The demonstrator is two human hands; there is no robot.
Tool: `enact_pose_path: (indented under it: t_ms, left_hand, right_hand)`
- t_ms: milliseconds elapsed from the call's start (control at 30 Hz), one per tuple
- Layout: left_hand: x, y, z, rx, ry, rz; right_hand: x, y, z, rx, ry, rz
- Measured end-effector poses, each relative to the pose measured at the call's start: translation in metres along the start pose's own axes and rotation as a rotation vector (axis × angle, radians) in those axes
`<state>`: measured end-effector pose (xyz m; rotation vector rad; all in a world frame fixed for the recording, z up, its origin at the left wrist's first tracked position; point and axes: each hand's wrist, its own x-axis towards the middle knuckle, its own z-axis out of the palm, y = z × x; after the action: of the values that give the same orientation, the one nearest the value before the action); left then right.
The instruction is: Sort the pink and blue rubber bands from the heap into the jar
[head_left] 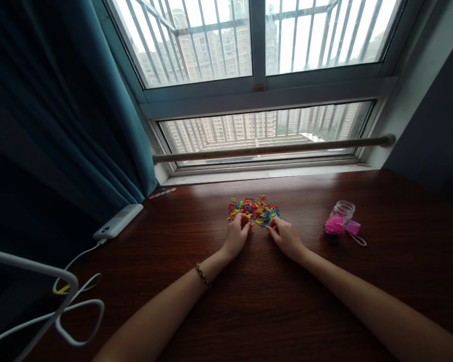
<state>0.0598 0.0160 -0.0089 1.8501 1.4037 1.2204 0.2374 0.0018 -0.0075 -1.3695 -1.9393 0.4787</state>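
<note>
A loose heap of small rubber bands [252,207] in red, yellow, blue and green lies on the dark wooden table. My left hand [237,235] rests at the heap's near left edge, thumb and forefinger pinched, with a bit of red at the fingertips that looks like a rubber band. At the near right edge, my right hand [286,236] also has its fingers drawn together in a pinch. A speck of blue shows at its fingertips, apparently another rubber band. The two hands are apart, with part of the heap between them.
To the right lies a clear jar [343,210] with pink bands [335,226], beside a pink clip-like piece [353,228] with a pale loop. A white power bank [119,221] with a white cable [81,261] sits left by the blue curtain [128,151]. Behind is the window rail [272,150].
</note>
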Motion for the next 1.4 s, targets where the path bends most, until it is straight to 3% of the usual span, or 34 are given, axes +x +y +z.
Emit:
enact_pose_path:
  t_ms: [467,600,667,800,867,900,967,1033,1100,1200,1300,1367,1400]
  left_hand:
    - [-0.001,-0.001,-0.001,-0.192,-0.059,-0.049]
    - [0.006,0.004,-0.013,-0.357,-0.132,-0.18]
    - [0.012,0.003,-0.021,-0.491,-0.125,-0.284]
    - [0.021,-0.009,-0.03,-0.605,0.072,-0.39]
    - [0.023,-0.015,-0.029,-0.601,0.147,-0.405]
    - [0.024,-0.017,-0.029,-0.593,0.166,-0.402]
    - [0.024,-0.015,-0.029,-0.565,0.154,-0.369]
    - [0.023,-0.006,-0.032,-0.511,0.06,-0.296]
    - [0.021,0.007,-0.038,-0.412,-0.15,-0.192]
    - [0.013,0.026,-0.045,-0.228,-0.582,-0.065]
    - [0.003,0.036,-0.05,-0.12,-0.954,-0.051]
    - [0.001,0.036,-0.052,-0.103,-1.073,-0.084]
    - [0.002,0.034,-0.054,-0.107,-1.069,-0.101]
  right_hand:
    - [-0.001,-0.001,-0.001,0.045,-0.009,-0.045]
    - [-0.001,-0.003,-0.007,0.176,-0.044,-0.037]
    - [-0.004,-0.008,-0.011,0.279,-0.143,-0.045]
    - [-0.012,-0.024,-0.018,0.457,-0.634,-0.236]
    - [-0.014,-0.028,-0.018,0.459,-0.724,-0.321]
    - [-0.014,-0.028,-0.017,0.441,-0.68,-0.325]
    - [-0.011,-0.022,-0.015,0.377,-0.453,-0.262]
    - [-0.005,-0.012,-0.014,0.257,-0.19,-0.192]
    - [-0.001,-0.003,-0.014,0.11,-0.037,-0.221]
    - [0.001,0.004,-0.014,-0.08,-0.021,-0.34]
    - [0.0,0.005,-0.012,-0.203,-0.05,-0.355]
    - [-0.001,0.006,-0.01,-0.24,-0.06,-0.333]
    - [-0.001,0.007,-0.009,-0.246,-0.063,-0.324]
